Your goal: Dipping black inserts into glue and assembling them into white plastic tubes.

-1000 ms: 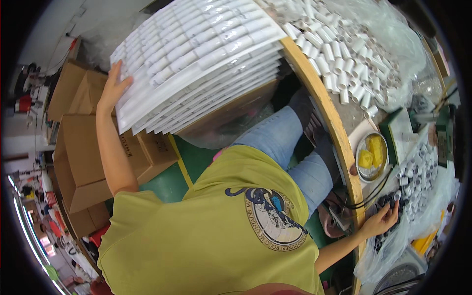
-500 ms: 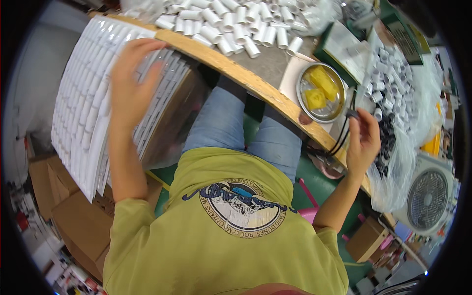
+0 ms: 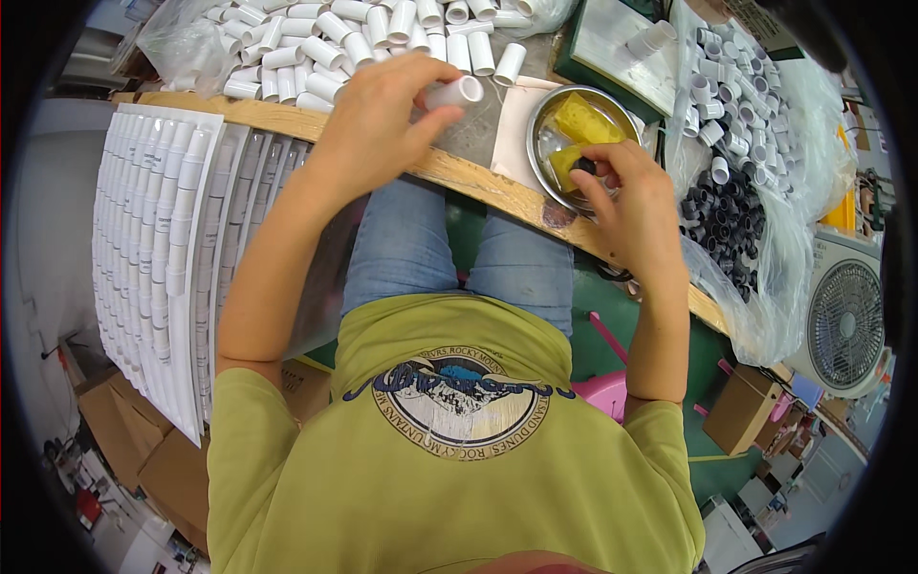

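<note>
Between the thumb and fingers of my left hand (image 3: 382, 120) is a short white plastic tube (image 3: 453, 93), its open end turned to the right. Behind that hand lies a loose pile of similar white tubes (image 3: 330, 48). My right hand (image 3: 626, 191) pinches a small black cap (image 3: 584, 165) over the near right side of a round metal bowl (image 3: 537, 158). Inside the bowl are yellow sponge pieces (image 3: 585, 120); the cap is close to the nearer piece, and I cannot tell whether they touch.
Stacked trays of white tubes (image 3: 143, 230) stand at the left of the wooden bench edge (image 3: 478, 174). Right of the bowl are a plastic bag (image 3: 779, 306), grey-white fittings (image 3: 712, 91) and black caps (image 3: 732, 230). A fan (image 3: 846, 316) stands farther right.
My left hand has moved right from the trays and now holds a white tube. My right hand has come left to the bowl with the black cap.
</note>
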{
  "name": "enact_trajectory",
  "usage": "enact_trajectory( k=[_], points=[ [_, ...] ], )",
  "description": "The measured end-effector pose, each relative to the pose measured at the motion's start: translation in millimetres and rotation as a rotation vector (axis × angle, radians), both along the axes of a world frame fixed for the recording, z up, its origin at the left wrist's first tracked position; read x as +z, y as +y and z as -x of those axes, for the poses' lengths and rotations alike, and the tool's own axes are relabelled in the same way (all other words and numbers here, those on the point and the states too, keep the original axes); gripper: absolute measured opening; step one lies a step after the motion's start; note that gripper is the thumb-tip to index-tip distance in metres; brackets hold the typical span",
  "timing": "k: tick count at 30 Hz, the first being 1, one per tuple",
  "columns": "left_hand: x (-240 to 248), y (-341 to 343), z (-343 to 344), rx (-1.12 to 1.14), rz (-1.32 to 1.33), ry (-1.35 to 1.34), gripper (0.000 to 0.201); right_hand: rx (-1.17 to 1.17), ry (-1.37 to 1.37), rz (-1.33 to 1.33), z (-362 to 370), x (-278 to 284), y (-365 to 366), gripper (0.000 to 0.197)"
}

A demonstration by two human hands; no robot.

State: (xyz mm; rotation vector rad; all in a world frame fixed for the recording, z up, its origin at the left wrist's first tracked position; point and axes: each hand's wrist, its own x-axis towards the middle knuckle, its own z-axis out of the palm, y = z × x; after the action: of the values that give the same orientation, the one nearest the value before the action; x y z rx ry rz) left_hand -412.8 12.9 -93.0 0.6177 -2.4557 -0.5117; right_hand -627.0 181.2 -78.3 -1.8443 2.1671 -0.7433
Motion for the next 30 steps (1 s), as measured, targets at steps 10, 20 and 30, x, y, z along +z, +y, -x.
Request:
enact_trajectory(
  k=[10,20,30],
  points=[
    [22,38,17,-0.213,-0.976,0.242,0.031,-0.010,-1.653,0.171,-3,-7,-5,0.031],
    [28,53,31,-0.283,-0.962,0.364,0.033,0.145,-2.108,0.118,-14,-8,-4,0.033],
    [30,58,32,-0.251,-0.919,0.380,0.031,-0.031,-1.443,0.573,-24,-6,4,0.031]
  ],
)
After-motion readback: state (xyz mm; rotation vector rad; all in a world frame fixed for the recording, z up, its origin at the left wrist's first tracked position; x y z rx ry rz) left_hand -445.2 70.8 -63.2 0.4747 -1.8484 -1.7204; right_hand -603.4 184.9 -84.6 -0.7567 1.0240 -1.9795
